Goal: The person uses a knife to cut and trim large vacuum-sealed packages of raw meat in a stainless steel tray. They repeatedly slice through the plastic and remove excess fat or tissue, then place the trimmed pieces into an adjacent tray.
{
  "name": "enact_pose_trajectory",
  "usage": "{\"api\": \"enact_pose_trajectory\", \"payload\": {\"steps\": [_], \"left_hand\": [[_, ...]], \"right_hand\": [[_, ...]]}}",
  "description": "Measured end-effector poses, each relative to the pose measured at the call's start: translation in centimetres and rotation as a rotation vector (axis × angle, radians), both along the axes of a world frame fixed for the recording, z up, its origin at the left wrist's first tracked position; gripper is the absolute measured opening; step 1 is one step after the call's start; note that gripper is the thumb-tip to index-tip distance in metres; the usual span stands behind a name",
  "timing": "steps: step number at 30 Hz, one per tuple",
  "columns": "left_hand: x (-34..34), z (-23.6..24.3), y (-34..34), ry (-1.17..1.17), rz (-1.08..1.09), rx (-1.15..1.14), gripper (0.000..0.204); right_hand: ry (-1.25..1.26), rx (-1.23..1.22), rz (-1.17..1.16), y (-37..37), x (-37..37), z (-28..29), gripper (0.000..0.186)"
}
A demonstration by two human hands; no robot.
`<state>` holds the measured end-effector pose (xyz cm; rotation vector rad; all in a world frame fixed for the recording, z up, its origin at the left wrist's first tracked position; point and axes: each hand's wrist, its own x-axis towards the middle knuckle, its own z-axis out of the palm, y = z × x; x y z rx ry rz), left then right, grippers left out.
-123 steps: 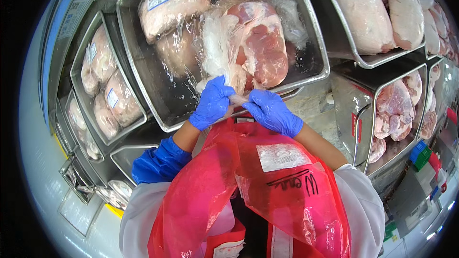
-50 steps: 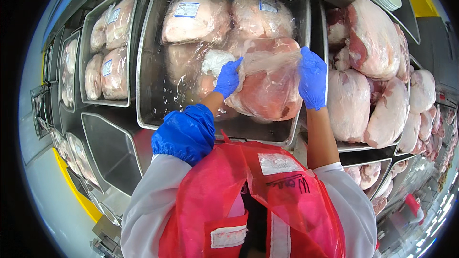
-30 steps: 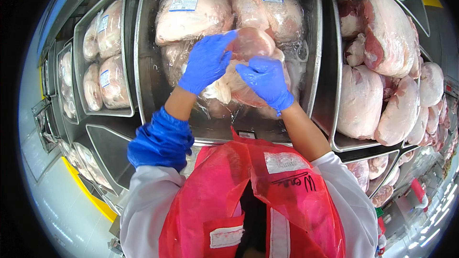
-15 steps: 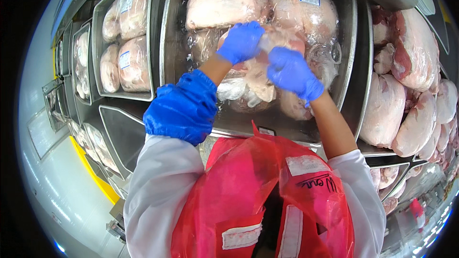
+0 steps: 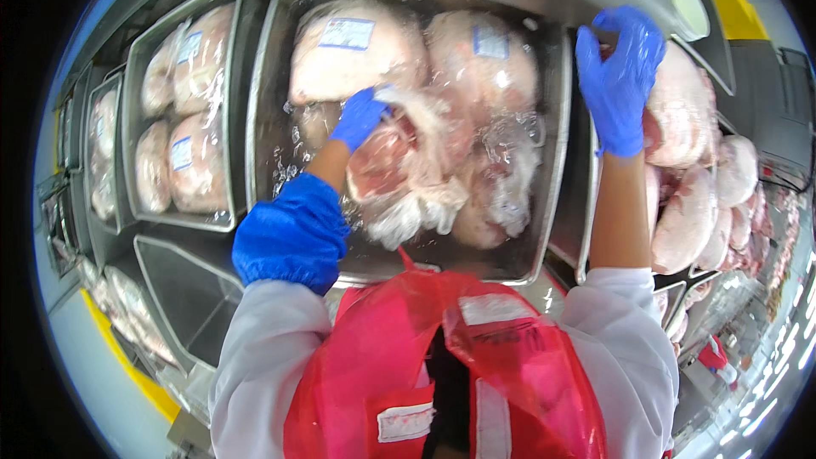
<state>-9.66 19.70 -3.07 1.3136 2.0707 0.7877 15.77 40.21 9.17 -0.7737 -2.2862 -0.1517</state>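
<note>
A large steel tray [image 5: 263,119] on a rack holds several pieces of raw meat wrapped in clear plastic, two with white labels. My left hand [image 5: 359,117], in a blue glove, grips the gathered top of a clear bag of pink meat [image 5: 399,178] inside that tray. My right hand [image 5: 619,76], also gloved in blue, is raised with fingers spread against the upper right corner of the tray, next to unwrapped meat pieces [image 5: 688,119] in the neighbouring tray. I wear a red plastic apron [image 5: 442,374] over white sleeves.
More steel trays of bagged, labelled meat [image 5: 183,119] sit on the left. An empty tray [image 5: 183,289] is at lower left. Several pale meat cuts [image 5: 722,195] fill trays on the right. A yellow strip [image 5: 127,357] runs along the floor edge.
My right hand has let go of the bag and moved up and right to the tray's corner. My left hand keeps hold of the bagged meat, now lower in the tray.
</note>
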Motion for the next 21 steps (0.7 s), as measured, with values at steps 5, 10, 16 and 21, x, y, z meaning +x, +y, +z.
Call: {"api": "enact_pose_trajectory", "payload": {"steps": [5,10,16,21], "left_hand": [[-0.5,-0.1,0.7,-0.205,0.034,-0.039,0.039],[-0.9,-0.3,1.5,-0.392,0.035,-0.036,0.029],[-5.4,-6.9,0.4,-0.827,-0.041,0.040,0.031],[-4.5,-4.4,0.4,-0.704,0.053,0.100,0.037]], "right_hand": [[-0.238,0.160,-0.155,11.6,-1.1,3.0,0.040],[-0.287,-0.244,-0.008,19.3,2.5,-1.5,0.048],[0.058,-0.793,0.000,8.2,2.9,3.7,0.046],[-0.132,-1.064,-0.075,-8.1,6.0,9.6,0.055]]}}
